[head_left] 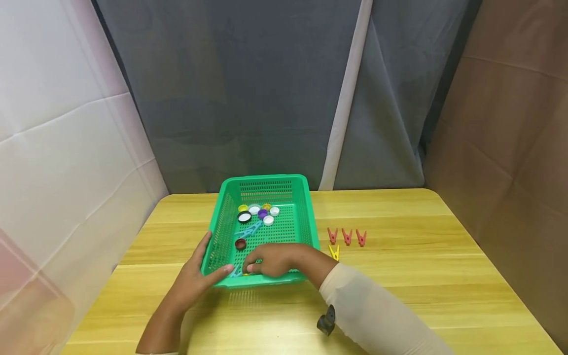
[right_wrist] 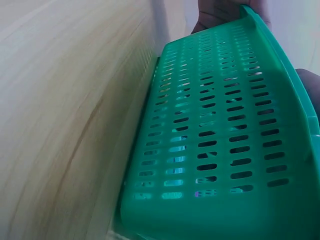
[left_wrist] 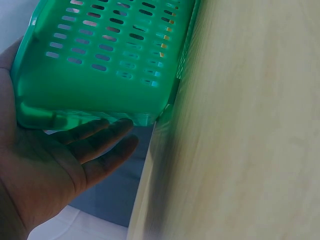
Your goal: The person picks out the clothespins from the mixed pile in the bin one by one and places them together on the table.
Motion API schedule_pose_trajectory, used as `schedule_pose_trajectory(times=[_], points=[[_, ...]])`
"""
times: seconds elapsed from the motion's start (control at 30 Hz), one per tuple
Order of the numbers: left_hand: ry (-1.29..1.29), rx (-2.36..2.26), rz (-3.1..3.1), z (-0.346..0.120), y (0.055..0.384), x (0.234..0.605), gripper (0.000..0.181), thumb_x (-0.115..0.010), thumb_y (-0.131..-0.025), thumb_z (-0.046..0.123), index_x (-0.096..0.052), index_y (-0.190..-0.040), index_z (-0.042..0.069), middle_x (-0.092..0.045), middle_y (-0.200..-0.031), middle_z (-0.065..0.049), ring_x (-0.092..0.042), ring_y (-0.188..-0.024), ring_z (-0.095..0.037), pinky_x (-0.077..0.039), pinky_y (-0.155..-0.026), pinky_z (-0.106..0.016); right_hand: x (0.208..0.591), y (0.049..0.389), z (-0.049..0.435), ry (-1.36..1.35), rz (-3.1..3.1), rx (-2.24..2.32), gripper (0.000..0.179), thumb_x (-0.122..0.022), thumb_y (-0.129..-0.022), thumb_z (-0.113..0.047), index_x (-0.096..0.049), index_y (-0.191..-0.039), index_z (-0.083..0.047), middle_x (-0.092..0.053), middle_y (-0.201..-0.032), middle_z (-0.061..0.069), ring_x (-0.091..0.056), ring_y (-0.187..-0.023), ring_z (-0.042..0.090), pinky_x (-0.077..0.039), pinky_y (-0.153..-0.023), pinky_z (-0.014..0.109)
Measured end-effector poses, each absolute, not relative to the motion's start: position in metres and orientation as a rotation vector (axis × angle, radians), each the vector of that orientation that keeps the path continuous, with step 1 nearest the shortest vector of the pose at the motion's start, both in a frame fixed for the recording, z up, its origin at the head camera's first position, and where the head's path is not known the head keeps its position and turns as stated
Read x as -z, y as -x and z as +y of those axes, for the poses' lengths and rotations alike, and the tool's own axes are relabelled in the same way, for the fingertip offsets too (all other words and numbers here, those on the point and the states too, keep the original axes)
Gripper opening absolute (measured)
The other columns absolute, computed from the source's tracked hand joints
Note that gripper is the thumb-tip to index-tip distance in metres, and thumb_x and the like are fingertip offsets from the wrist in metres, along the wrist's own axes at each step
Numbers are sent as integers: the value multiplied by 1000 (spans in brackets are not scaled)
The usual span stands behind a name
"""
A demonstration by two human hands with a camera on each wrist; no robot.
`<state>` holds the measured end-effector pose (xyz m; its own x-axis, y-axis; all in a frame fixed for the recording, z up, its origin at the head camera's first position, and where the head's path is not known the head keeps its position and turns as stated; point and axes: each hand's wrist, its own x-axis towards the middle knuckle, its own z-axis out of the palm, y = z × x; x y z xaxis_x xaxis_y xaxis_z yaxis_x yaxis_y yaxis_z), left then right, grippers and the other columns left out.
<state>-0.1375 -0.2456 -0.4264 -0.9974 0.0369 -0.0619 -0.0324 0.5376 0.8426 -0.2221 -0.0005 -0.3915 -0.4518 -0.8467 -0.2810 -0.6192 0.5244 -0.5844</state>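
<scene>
A green plastic basket (head_left: 284, 236) with slotted sides stands on the table. My left hand (head_left: 190, 281) grips its near left corner, thumb over the rim and fingers along the outside wall, as the left wrist view shows. My right hand (head_left: 272, 260) reaches into the basket's near end, fingers bent downward. Right at those fingertips shows a small yellow piece (head_left: 246, 274), mostly hidden; I cannot tell whether it is pinched. Close by lies a light blue clothespin (head_left: 236, 271). Farther in are more blue clothespins (head_left: 250, 230) and a dark red bottle cap (head_left: 240, 244).
Several caps cluster toward the basket's far end, among them a black-rimmed cap (head_left: 244, 217), a purple cap (head_left: 263, 214) and a white cap (head_left: 268, 220). Right of the basket, three red clothespins (head_left: 347, 237) lie in a row, with a yellow clothespin (head_left: 334, 253) nearer.
</scene>
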Motion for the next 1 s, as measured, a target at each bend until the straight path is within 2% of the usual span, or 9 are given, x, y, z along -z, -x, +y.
schedule_pose_trajectory(times=[0.23,0.47,0.7,1.0], points=[[-6,-1473,2688,-246,138,426,110,-75,-102,41,3,-178,28,-26,-178,-28,-51,-149,-53,-46,-116,-66,394,223,0,1142,2157,604,39,-45,-119,-27,-71,-145,-12,-70,-150,2,-62,-145,18,-48,-120,30],[-18,-1461,2698,-246,138,427,110,-75,-103,41,4,-178,27,-24,-179,-28,-50,-149,-54,-46,-116,-66,396,226,-2,1169,2138,551,39,-42,-120,-27,-71,-144,-15,-68,-152,0,-59,-145,14,-46,-121,29],[-29,-1461,2699,-246,138,426,109,-74,-103,40,5,-178,26,-25,-178,-29,-51,-149,-54,-45,-116,-68,397,226,-2,1169,2133,553,42,-41,-120,-27,-68,-149,-14,-65,-157,2,-55,-152,18,-42,-126,31],[-26,-1463,2694,-246,137,427,110,-74,-103,40,5,-178,26,-24,-179,-28,-50,-149,-55,-46,-116,-69,395,228,-4,1163,2153,507,44,-45,-118,-40,-66,-152,-20,-64,-156,-5,-53,-152,14,-41,-127,33]])
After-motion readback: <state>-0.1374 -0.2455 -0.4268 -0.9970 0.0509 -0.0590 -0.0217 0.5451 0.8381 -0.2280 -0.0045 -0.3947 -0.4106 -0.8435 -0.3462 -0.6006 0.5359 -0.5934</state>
